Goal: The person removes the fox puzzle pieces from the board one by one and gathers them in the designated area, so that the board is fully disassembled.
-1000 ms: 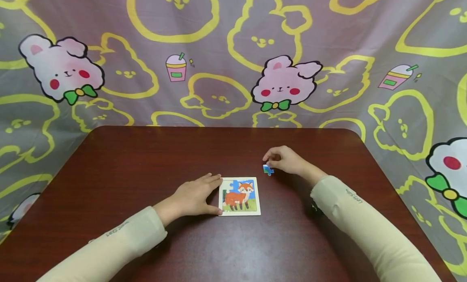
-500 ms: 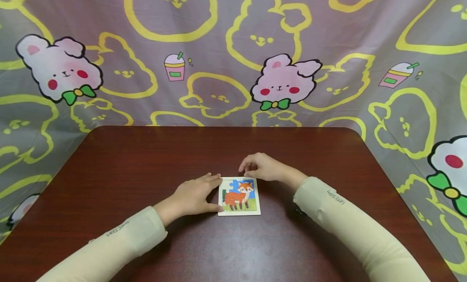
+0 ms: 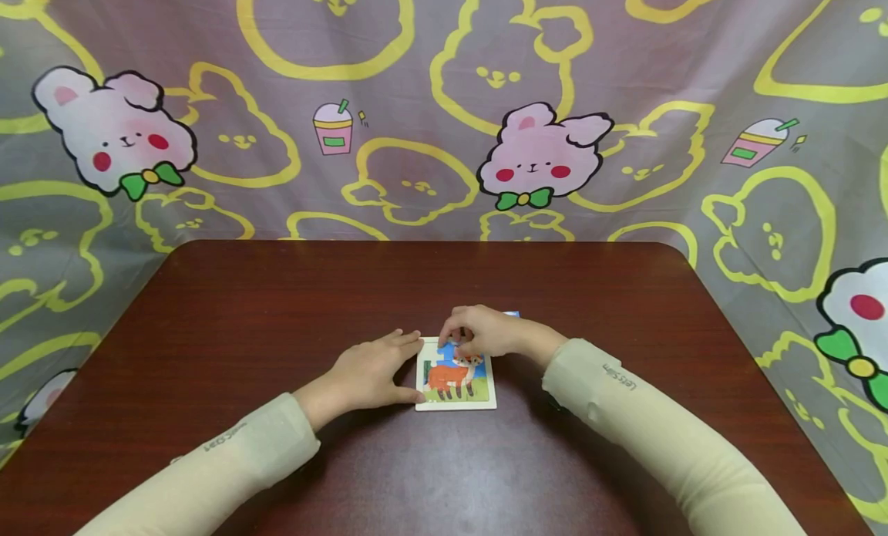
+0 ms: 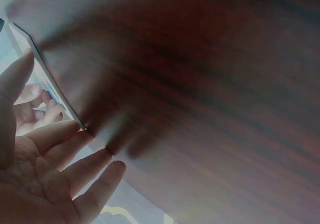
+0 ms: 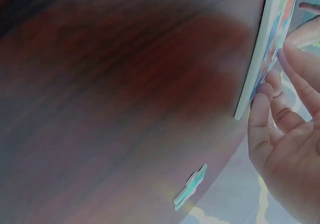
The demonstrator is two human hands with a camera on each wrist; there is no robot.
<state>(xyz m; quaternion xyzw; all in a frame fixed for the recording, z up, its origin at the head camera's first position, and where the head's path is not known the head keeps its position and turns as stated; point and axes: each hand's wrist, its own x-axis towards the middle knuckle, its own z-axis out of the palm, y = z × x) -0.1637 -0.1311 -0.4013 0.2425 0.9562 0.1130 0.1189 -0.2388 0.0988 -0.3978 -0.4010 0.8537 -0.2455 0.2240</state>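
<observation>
A square fox puzzle (image 3: 444, 385) in a pale wooden frame lies on the table. Its upper left corner shows bare wood. My left hand (image 3: 368, 372) rests along the frame's left side, fingers stretched out and thumb at the lower corner. Over the upper part of the puzzle is my right hand (image 3: 489, 332), its thumb and forefinger curled at a blue puzzle piece (image 3: 444, 354) in the frame. The right hand partly covers the fox's head. Behind that hand lies a loose blue puzzle piece (image 3: 512, 314), shown flat on the table in the right wrist view (image 5: 191, 188).
The dark red-brown wooden table (image 3: 312, 289) has rounded far corners. A grey-pink curtain (image 3: 416, 96) with rabbit heads and yellow outlines hangs behind the table and along both sides.
My right hand has moved left from the loose puzzle piece to the upper part of the fox puzzle. The loose piece stays on the table. My left hand has kept its place.
</observation>
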